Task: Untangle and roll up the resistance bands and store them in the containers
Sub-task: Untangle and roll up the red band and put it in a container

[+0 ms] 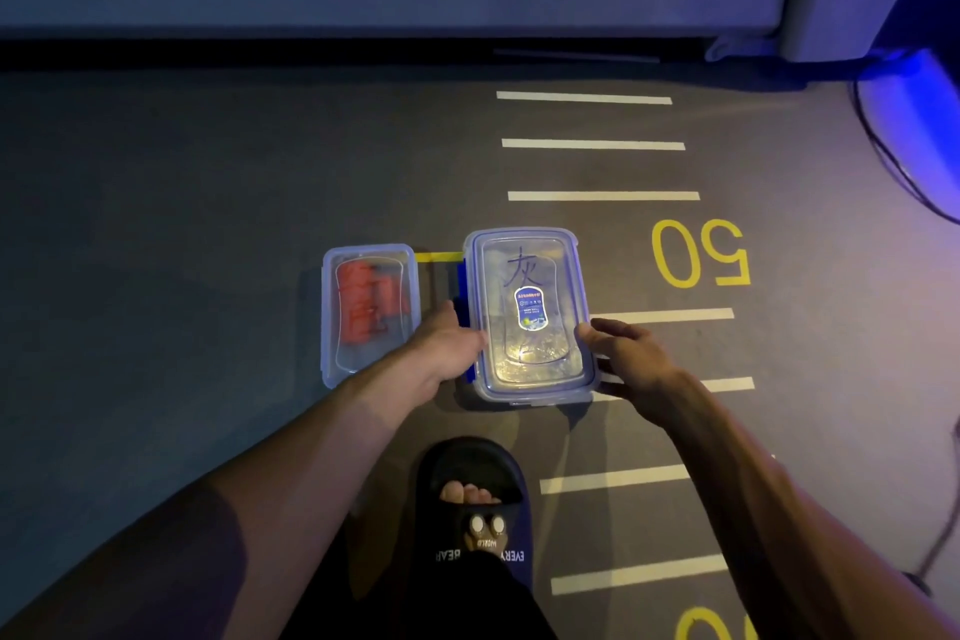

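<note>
**Two hands at the lidded container on the gym floor**

We see two clear rectangular plastic containers with lids on, side by side on the dark grey floor (208, 224). The larger clear plastic container (530, 312) stands to the right; its lid bears a handwritten dark character and a small blue oval sticker (528, 308), and blue clips show along its left edge. What lies inside it we cannot make out through the glare. The smaller clear plastic container (370, 312) sits just beside it on the left, a narrow gap between them, and holds rolled red resistance bands (371, 301) (their shape is blurred by the lid, which also carries red writing).

Our left hand (447, 343) touches the left side of the larger container, fingers stretched out along its wall and thumb near the lid's edge; its grip is open, pressed flat rather than curled round. Our right hand (631, 359) is at the container's right side, fingers loosely bent with the tips at the lid's rim; its grip too looks open, holding nothing firmly.

White painted stripes (592, 144) and a yellow "50" (701, 252) mark the floor to the right. Near us, a foot in a black slide sandal (475, 499) points towards the containers.
</note>
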The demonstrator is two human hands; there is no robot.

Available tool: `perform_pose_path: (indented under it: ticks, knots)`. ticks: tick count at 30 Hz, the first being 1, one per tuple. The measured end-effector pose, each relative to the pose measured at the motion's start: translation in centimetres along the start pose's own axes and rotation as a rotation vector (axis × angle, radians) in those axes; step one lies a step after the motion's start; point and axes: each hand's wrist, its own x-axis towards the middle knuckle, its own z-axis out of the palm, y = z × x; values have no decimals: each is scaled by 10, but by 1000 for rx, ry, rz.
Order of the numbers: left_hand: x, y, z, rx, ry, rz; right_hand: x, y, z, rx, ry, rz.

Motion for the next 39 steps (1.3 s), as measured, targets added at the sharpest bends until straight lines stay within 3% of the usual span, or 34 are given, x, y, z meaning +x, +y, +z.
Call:
perform_pose_path:
  ticks: [5,12,20,25,28,30,32,35,39]
  knots:
    - [-4,-5,2,170,143,74,-5,-1,5,-28,136,-182]
    - [-10,-3,13,361,158,113,-12,4,12,-55,201,-275]
    - [-11,4,21,499,234,100,-12,6,16,-467,324,-391]
    - [-18,6,6,529,168,189,-14,6,14,-486,303,-388]
    - [-27,4,-37,443,266,354,-19,15,8,-418,240,-377]
    - [-36,-4,-76,406,509,424,-20,26,6,-406,204,-378]
    - [-36,-25,-110,336,644,366,-23,34,8,-397,172,-387]
    - [-29,-67,-133,297,520,176,-29,38,18,-289,135,-404]
    - [-22,-95,-120,-61,362,112,-31,36,34,-210,91,-415]
